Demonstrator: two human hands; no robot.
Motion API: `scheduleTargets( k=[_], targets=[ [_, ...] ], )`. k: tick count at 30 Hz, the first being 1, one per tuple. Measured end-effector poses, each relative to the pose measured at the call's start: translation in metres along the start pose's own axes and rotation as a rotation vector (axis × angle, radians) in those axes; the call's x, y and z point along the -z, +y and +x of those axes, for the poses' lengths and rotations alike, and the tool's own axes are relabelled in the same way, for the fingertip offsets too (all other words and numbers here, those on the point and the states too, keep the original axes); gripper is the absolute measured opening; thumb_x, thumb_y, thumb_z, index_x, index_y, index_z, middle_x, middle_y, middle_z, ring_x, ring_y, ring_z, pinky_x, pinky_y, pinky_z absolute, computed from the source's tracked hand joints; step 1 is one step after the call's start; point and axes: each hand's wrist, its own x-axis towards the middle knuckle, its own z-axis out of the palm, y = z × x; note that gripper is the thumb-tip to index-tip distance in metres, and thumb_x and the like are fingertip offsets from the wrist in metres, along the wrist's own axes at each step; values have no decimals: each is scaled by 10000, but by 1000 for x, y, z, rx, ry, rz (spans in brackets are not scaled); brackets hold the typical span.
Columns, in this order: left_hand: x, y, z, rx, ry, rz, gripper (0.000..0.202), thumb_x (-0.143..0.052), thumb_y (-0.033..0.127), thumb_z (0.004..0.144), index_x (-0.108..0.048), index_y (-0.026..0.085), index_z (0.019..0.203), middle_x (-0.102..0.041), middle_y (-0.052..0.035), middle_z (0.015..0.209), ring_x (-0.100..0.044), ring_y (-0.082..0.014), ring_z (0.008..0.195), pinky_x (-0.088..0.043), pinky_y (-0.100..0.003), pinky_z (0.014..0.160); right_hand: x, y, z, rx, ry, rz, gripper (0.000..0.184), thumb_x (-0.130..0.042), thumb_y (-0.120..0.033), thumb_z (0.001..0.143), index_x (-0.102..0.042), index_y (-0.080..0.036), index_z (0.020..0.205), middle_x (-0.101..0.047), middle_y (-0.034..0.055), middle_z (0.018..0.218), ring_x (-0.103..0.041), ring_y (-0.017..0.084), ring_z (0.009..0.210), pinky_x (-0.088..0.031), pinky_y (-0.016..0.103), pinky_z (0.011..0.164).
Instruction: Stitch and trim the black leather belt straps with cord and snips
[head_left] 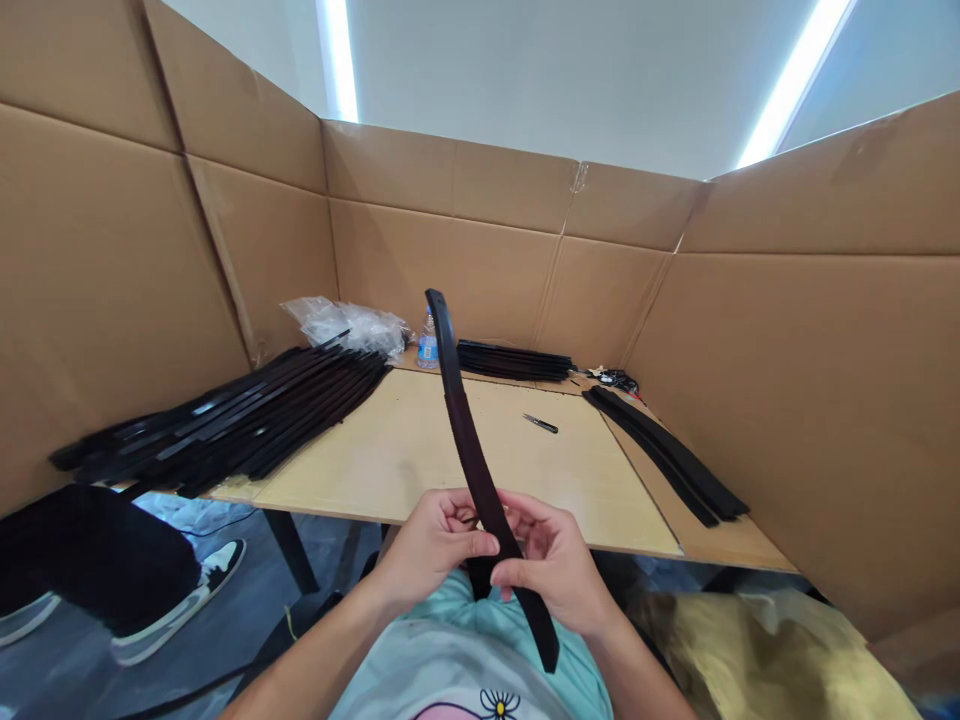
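A long, slightly curved black strip (pixel 471 450) rises at a slant from my lap, its upper half glossier than its lower half. My left hand (pixel 439 540) pinches its left edge, thumb on the front face. From the other side my right hand (pixel 551 560) grips the same strip near its lower end, thumb across it. The fingertips behind the strip are partly hidden. Beyond my hands, small dark thread snips (pixel 541 424) lie on the pale tabletop (pixel 405 440).
A big pile of black strips (pixel 247 420) covers the table's left side, with clear plastic bags (pixel 349 325) behind. A water bottle (pixel 427 345) and stacked strips (pixel 514 360) stand at the back. More black strips (pixel 667 455) lie right. Cardboard walls (pixel 450 220) enclose the table. Someone's shoe (pixel 180 610) shows left.
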Motion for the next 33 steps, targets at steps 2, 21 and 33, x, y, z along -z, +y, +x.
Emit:
scheduleTargets(
  k=[2,21,33],
  targets=[
    [-1,1,-1,12,-21,11,359,-866,281,537,-715,108,813,-712,-53,749,-631,-134,629,-494,-201,590,0,-1,-1,-37,-5,-30,631,-858,-137,556,-645,-206,1146,-594,-3,784,-557,110,561,-526,204,413],
    [4,-15,2,-19,148,91,239,-784,316,653,-686,100,673,-604,-18,554,-567,-126,498,-428,-226,485,-5,-13,-7,36,46,-357,357,-499,-443,924,-612,-124,1038,-605,18,684,-507,80,486,-364,186,439],
    [0,-9,0,-99,248,282,190,-763,285,670,-705,112,614,-675,-28,574,-597,-117,532,-465,-201,525,-6,-17,-14,78,88,-606,416,-464,-417,946,-604,-137,1219,-571,18,712,-500,118,636,-403,225,562]
  ],
)
